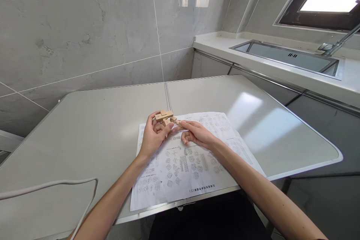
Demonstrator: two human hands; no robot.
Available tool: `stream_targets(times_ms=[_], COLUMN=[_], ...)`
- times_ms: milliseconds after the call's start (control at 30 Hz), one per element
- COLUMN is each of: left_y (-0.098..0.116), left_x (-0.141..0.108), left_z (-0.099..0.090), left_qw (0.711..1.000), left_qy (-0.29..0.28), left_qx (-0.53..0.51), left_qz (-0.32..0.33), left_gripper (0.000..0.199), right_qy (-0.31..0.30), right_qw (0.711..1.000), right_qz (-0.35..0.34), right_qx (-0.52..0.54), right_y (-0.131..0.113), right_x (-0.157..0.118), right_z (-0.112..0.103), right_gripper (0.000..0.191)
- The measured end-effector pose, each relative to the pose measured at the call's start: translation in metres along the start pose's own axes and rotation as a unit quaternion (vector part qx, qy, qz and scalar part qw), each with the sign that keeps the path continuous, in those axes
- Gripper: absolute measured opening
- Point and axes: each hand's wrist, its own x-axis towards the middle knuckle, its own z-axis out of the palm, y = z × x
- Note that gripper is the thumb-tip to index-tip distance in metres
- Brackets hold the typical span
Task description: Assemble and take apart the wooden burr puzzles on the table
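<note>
My left hand (153,135) is closed around a cluster of notched wooden puzzle pieces (164,115), pale tan and partly fitted together. Its thumb presses the near side, and some of the cluster is hidden by the fingers. From the right, my right hand (197,132) pinches a small wooden piece (178,123) between thumb and fingers, right at the cluster's side. I cannot tell whether that piece is seated in the cluster or only touching it. Under both hands lies a large white instruction sheet (180,191) printed with puzzle drawings.
The light folding table (84,131) has a seam (167,95) at its back. A white cable (50,183) runs over its left side. At the right, a counter (213,41) holds a sink (281,54) with a faucet (332,47). A tiled wall (112,18) stands behind.
</note>
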Motion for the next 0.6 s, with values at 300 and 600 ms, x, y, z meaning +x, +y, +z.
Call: stream_targets(times_ms=[300, 600], left_y=[-0.006, -0.001], left_x=[-0.003, -0.008], left_z=[0.001, 0.006], left_qw=[0.999, 0.99], left_qy=[-0.012, -0.011], left_qx=[0.041, 0.12], left_qz=[0.023, 0.072], left_gripper=[0.073, 0.067], right_qy=[0.181, 0.219], right_qw=[0.946, 0.878], right_qz=[-0.17, -0.251], right_qx=[-0.206, -0.343], right_y=[0.006, 0.011], right_x=[0.002, -0.004], right_z=[0.005, 0.012], right_gripper=[0.049, 0.032])
